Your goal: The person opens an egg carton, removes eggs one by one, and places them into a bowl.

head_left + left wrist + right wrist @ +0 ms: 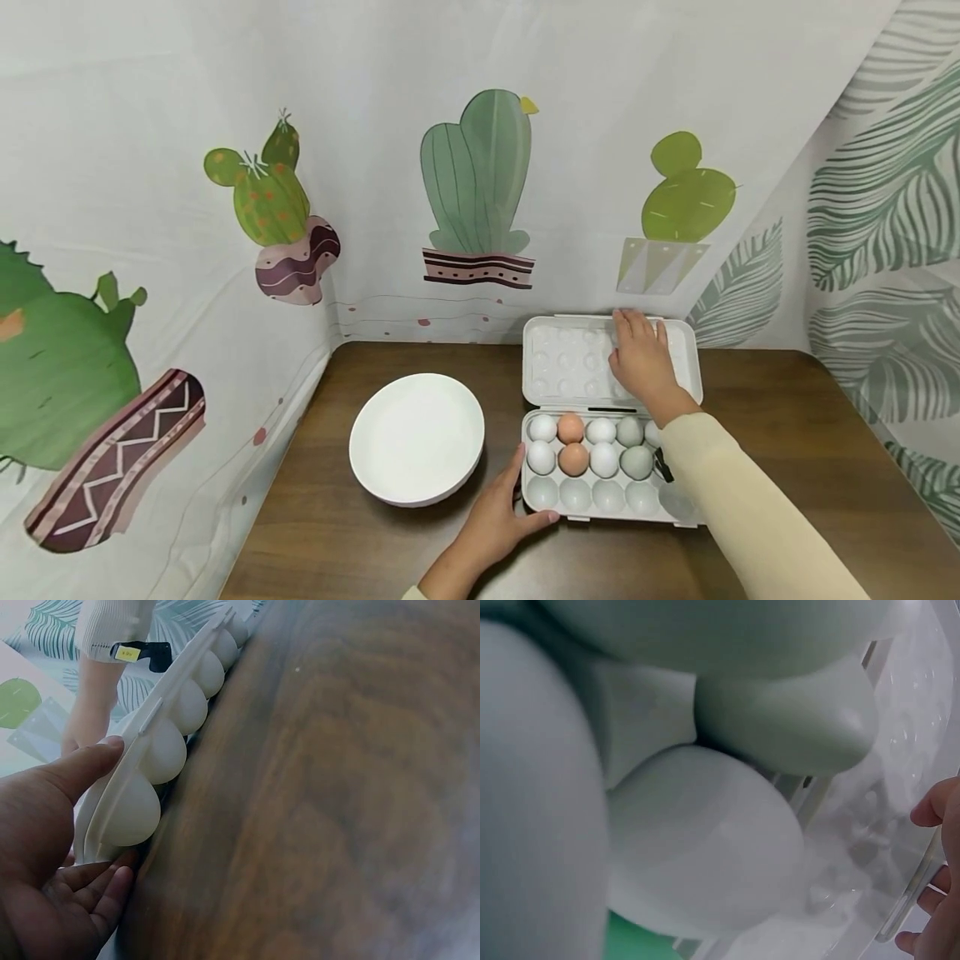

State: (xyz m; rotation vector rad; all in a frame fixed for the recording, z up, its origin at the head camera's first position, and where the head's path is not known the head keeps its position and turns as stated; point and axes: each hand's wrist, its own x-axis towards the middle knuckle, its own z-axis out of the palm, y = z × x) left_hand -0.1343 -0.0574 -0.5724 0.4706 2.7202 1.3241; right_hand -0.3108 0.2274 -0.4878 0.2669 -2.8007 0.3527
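We see white moulded plastic egg carton (611,496), smooth, glossy, rounded cups, open near table's (787,433) back right corner; long axis runs left-right, hinged lid (570,362) laid flat toward back edge. Nine eggs, matte: white, brown, pale green, in back two rows; front row bare. Left hand (498,521) pinches carton's front left corner, thumb on rim. Right hand (637,358) flat on lid, fingers straight, gripping nothing. Round white bowl (417,437) left of carton. Dark wood-grain table. No readable writing.
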